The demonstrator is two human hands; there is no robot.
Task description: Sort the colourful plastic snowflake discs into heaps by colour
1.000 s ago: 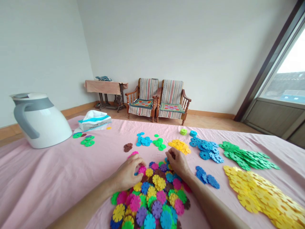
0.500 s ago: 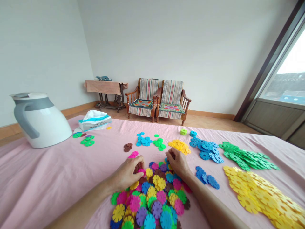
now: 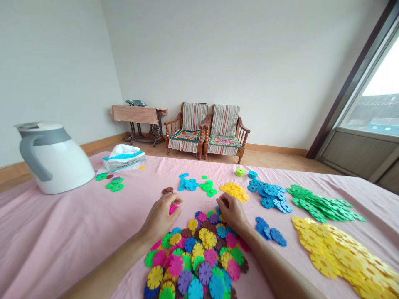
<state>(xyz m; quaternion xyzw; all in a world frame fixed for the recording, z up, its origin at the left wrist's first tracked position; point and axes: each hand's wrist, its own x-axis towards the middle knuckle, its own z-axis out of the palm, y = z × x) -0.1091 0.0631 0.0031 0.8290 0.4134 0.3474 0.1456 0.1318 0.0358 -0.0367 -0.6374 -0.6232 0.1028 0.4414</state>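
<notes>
Here at the lower middle of the frame, the left hand [image 3: 160,216] hovers over the pink-clothed tabletop [image 3: 75,232], thumb and fingers curled with a narrow gap between them, and a pink disc [image 3: 173,208] shows right in that gap; whether it's pinched or lying on the cloth, I can't tell. Just beyond sits the little brown cluster [image 3: 167,190], partly behind the knuckles. Over to the right hand [image 3: 233,211], and it's loosely closed at the upper right edge of the mixed heap [image 3: 199,249], fingers folded in, so I can't tell if anything's inside. What a heap, too: yellow, pink, purple, green, blue and brown notched discs overlapping down to the bottom edge! Right beyond that hand lies the yellow pile [image 3: 235,191], with light-green discs [image 3: 208,188] and light-blue discs [image 3: 188,183] near the centre. Out on the right side, blue discs [image 3: 271,195], a green spread [image 3: 324,203] and a big yellow bank [image 3: 346,253] running to the lower right corner. A white jug [image 3: 62,166] stands at left, a tissue pack [image 3: 124,158] near it.
</notes>
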